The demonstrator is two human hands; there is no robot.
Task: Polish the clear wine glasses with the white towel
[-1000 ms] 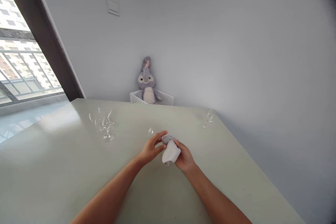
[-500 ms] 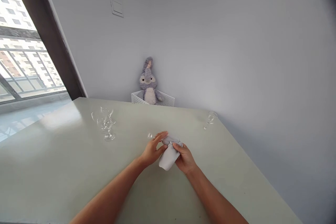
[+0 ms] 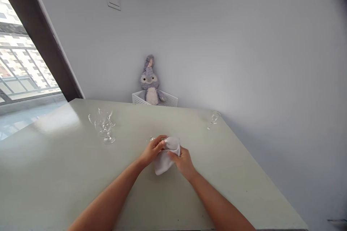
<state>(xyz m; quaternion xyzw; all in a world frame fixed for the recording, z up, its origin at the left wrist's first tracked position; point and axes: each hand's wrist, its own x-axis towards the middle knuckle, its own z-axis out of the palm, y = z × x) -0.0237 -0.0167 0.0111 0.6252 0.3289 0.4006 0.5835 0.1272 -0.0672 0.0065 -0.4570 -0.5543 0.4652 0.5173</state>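
Left hand (image 3: 151,151): fingers closed on clear glassware (image 3: 152,138), mostly hidden. Right hand (image 3: 185,163): gripping white cloth (image 3: 163,163), now bunched higher, more glassware covered. Table (image 3: 222,187): stemmed glasses (image 3: 109,139), left; lone glass (image 3: 214,117), far right.

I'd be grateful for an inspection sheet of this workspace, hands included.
Surface: pale table, a few dark specks towards the near edge.
Job's things: white cloth in hand; clear glassware partly hidden by the left hand; stemmed glasses overlapping at left, count unclear; single glass at far right.
Clutter: nothing seen.
Hands: right grips the cloth; left's fingers are at its upper part, grip unclear.
Cables: nothing seen.
Surroundings: plush toy in white basket beyond the far edge; wall switch.
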